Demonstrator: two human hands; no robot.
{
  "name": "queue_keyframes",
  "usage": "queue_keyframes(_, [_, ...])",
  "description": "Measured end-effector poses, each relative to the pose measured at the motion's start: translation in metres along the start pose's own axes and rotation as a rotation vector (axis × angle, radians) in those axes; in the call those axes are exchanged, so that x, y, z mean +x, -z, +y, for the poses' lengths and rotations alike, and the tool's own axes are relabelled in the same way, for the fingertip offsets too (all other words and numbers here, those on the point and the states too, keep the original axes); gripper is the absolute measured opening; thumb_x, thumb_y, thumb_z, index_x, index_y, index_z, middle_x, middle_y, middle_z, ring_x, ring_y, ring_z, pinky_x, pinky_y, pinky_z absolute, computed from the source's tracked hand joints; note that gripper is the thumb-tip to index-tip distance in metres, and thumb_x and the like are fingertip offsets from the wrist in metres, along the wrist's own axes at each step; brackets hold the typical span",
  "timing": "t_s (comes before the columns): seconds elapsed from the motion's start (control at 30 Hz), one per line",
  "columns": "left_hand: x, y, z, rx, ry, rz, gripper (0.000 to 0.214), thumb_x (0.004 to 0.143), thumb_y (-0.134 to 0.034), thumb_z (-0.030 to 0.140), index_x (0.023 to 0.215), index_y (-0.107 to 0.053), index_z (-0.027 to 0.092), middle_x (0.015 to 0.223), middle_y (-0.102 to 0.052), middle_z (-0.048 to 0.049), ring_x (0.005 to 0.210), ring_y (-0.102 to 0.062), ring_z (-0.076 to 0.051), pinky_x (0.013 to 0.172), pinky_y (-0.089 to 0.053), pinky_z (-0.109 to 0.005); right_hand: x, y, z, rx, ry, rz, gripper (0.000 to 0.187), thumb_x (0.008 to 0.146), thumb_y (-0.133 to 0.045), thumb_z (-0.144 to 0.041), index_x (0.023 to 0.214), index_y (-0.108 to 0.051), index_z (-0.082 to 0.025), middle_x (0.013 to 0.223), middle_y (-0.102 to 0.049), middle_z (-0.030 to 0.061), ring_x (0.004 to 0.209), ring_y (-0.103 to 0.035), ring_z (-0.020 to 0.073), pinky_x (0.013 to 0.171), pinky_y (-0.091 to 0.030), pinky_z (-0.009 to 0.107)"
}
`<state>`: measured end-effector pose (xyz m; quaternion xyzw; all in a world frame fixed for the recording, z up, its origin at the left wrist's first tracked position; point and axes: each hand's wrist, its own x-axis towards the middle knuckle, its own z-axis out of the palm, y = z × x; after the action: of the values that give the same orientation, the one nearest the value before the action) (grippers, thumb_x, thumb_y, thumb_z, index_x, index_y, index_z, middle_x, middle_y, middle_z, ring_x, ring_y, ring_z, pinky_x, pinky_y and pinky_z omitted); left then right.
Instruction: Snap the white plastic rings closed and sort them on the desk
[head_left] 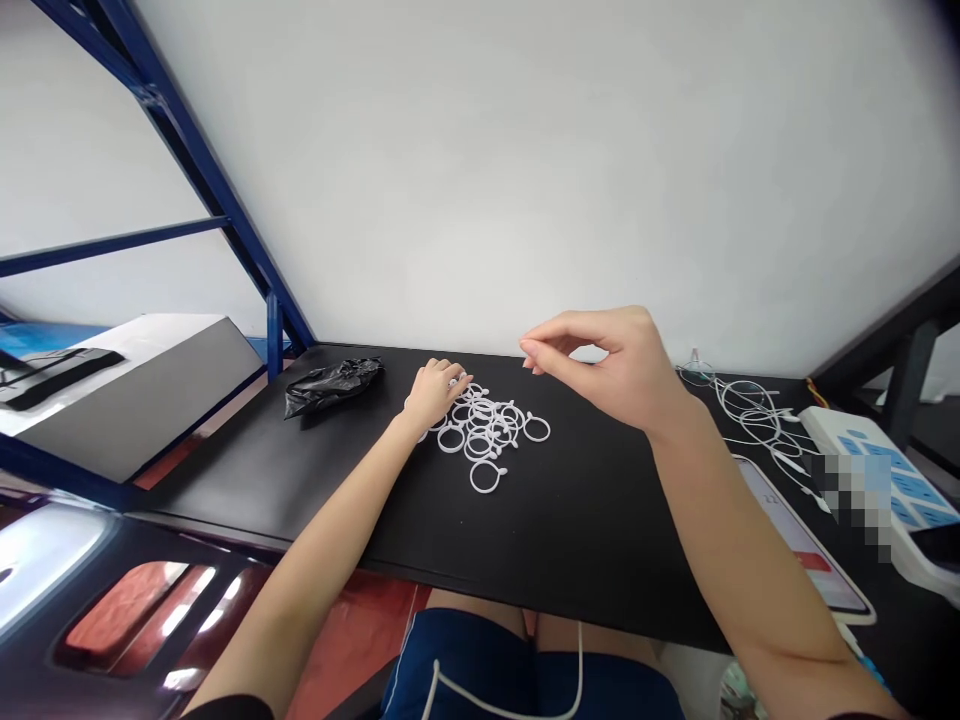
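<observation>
Black table (585,540) holds rings (484,491), bag (334,387), tablet (808,545), cables (756,405).

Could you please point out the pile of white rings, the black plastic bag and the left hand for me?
Pile of white rings (493,431): head view, crowded middle.
Black plastic bag (334,384): head view, its crumpled upper surface.
Left hand (432,392): head view, back of the hand.

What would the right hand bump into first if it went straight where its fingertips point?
Perhaps the left hand, at the white rings: it lies first in line. The right hand looks raised above the black desk, though, so it might pass over; depth is unclear.
</observation>
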<state>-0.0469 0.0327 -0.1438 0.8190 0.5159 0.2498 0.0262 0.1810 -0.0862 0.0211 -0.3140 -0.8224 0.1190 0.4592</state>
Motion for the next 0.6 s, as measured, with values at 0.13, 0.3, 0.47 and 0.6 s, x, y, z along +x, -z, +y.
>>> queue_keyframes(0.13, [-0.004,-0.01,-0.006,-0.107,-0.001,-0.05,0.029,0.094,-0.048,0.044,0.101,-0.064,0.021,0.092,-0.066,-0.0053,0.092,-0.055,-0.023,0.086,-0.042,-0.036,-0.019,-0.033,0.025,-0.038,-0.224,-0.209,0.022,0.09,-0.057,-0.034,0.092,-0.071,-0.018,0.083,-0.073,0.0047,0.075,-0.067,0.0157,0.069,-0.055,0.03])
queue_keyframes(0.3, [-0.006,-0.012,-0.006,-0.164,-0.011,-0.051,0.034,0.092,-0.051,0.046,0.11,-0.06,0.019,0.09,-0.065,-0.0043,0.089,-0.057,-0.021,0.085,-0.045,-0.034,-0.07,-0.087,0.061,-0.299,-0.327,-0.362,0.055,0.086,-0.061,-0.048,0.131,-0.056,-0.017,0.137,-0.055,0.0163,0.124,-0.053,0.0308,0.104,-0.044,0.047])
queue_keyframes(0.47, [-0.004,-0.008,-0.013,-0.174,0.082,-0.015,0.036,0.093,-0.046,0.048,0.109,-0.061,0.02,0.105,-0.064,-0.0072,0.102,-0.057,-0.022,0.094,-0.045,-0.036,-0.094,-0.112,0.07,-0.361,-0.345,-0.419,0.074,0.087,-0.052,-0.062,0.146,-0.04,-0.021,0.158,-0.028,0.0159,0.145,-0.026,0.0362,0.115,-0.028,0.055])
queue_keyframes(0.6, [-0.005,-0.009,-0.027,-0.133,0.228,-0.038,0.045,0.091,-0.044,0.056,0.11,-0.064,0.021,0.125,-0.059,-0.0133,0.118,-0.048,-0.036,0.099,-0.038,-0.056,-0.096,-0.113,0.073,-0.372,-0.387,-0.477,0.068,0.087,-0.053,-0.06,0.142,-0.047,-0.02,0.158,-0.026,0.0172,0.146,-0.023,0.0388,0.115,-0.026,0.057])
